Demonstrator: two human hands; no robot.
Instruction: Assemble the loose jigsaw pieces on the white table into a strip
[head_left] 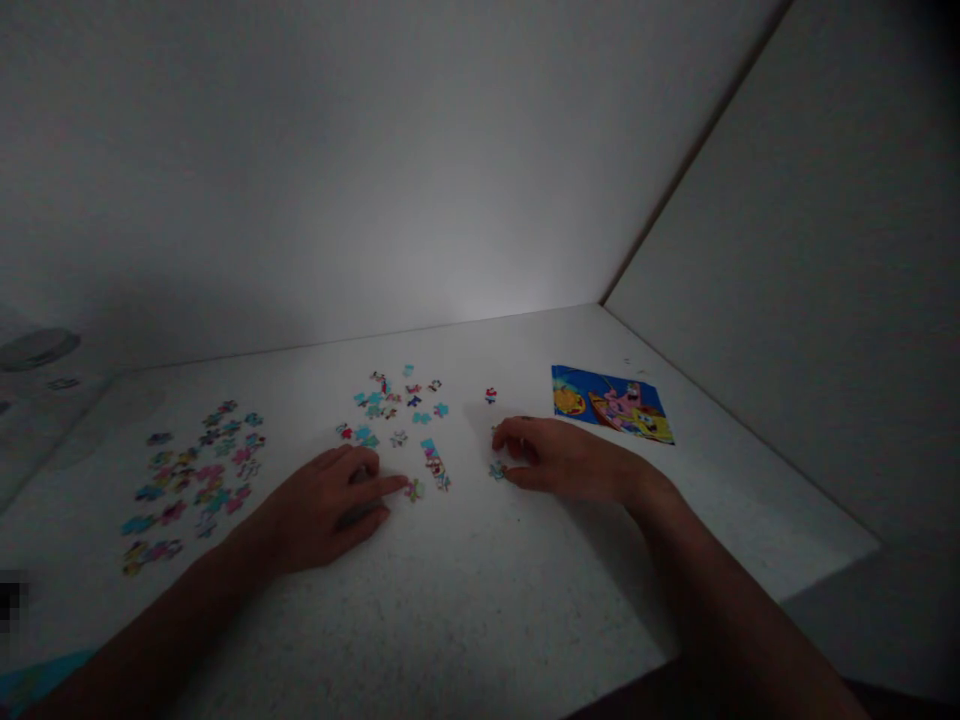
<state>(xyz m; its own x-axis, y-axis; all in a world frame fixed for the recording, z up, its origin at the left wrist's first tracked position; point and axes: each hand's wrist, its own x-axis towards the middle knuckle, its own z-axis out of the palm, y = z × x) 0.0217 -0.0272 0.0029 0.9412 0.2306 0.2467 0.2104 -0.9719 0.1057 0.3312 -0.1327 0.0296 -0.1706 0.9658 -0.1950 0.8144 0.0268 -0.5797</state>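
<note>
Because the jigsaw pieces are so small, the closest look goes to the pale teal piece (496,470) on the table, right at the fingertips (511,447) of the right hand (566,460); that hand is half closed, fingers curled down around the piece, though whether they actually pinch it I cannot tell; the left hand (322,505) lies flatter and loosely spread, its index finger stretched toward a pink-and-yellow piece (413,490), seemingly holding nothing; between them sits a narrow strip of joined pieces (435,465); beyond lies a loose scatter of teal and dark pieces (390,400), and further left a larger spread (191,485); a cartoon picture card (611,405) lies past the right hand on the white speckled table (450,620); a careless slide of the left hand could break up that strip or shove pieces together, while dim light could make similar colours easy to confuse.
</note>
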